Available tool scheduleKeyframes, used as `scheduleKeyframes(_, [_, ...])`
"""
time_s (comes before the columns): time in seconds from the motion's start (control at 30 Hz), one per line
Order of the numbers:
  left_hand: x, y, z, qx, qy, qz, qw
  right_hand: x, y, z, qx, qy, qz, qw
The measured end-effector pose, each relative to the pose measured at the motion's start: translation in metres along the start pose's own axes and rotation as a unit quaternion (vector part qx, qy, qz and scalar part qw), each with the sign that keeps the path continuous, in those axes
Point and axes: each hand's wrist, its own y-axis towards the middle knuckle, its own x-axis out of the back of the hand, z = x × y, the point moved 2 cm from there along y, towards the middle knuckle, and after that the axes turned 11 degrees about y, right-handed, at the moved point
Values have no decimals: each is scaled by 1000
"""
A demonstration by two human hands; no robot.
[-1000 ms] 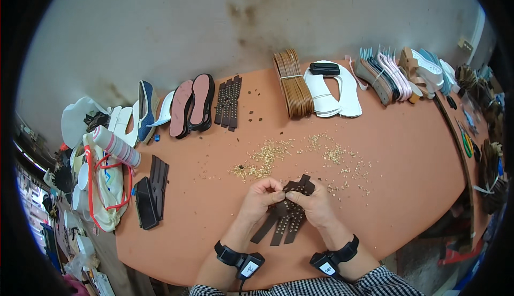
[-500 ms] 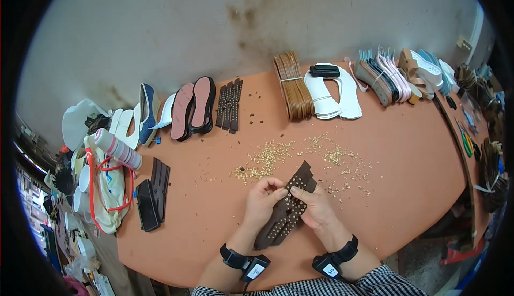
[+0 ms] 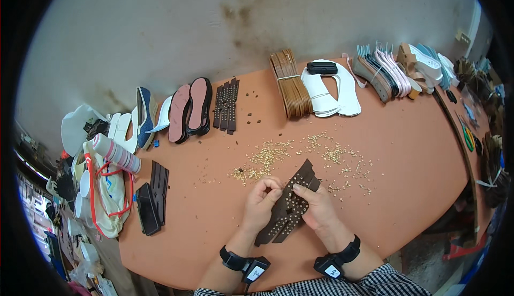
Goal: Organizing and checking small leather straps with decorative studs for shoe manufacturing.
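Note:
Both hands hold a dark brown studded leather strap (image 3: pixel 286 207) that lies slanted over the orange table (image 3: pixel 417 156), close to my body. My left hand (image 3: pixel 260 204) pinches its left edge near the upper end with thumb and fingers closed. My right hand (image 3: pixel 318 206) grips the strap's right side, fingertips pressed on the studded face. Small gold studs (image 3: pixel 300 154) lie scattered on the table just beyond the hands.
At the back are a tan strap bundle (image 3: pixel 290 83), white sole pieces (image 3: pixel 331 88), pink insoles (image 3: pixel 190 108), studded dark straps (image 3: pixel 227 105) and stacked soles (image 3: pixel 393 71). Dark strap pieces (image 3: pixel 152 197) and a bag with a striped tube (image 3: pixel 110 186) sit at the left edge.
The strap pieces, fanned out and spread a second ago, are now gathered into one slanted strap. Both hands have shifted slightly along it and stay on it.

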Motion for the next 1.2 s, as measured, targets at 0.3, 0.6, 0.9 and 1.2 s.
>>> scheduleKeyframes(0.3, [3,0,-3,-55,105,23,993,-5,-4,3,-1,11,16,1000])
scheduleKeyframes(0.6, [-3,-3,-17,-170,293,-28,940,-8,-6,4,30,-17,42,999])
scheduleKeyframes(0.9, [-7,-4,-14,-188,315,-63,928,-3,-6,3,47,-47,53,996])
scheduleKeyframes(1.2, [-4,-10,0,-55,146,-73,985,-3,-5,2,78,-94,53,991])
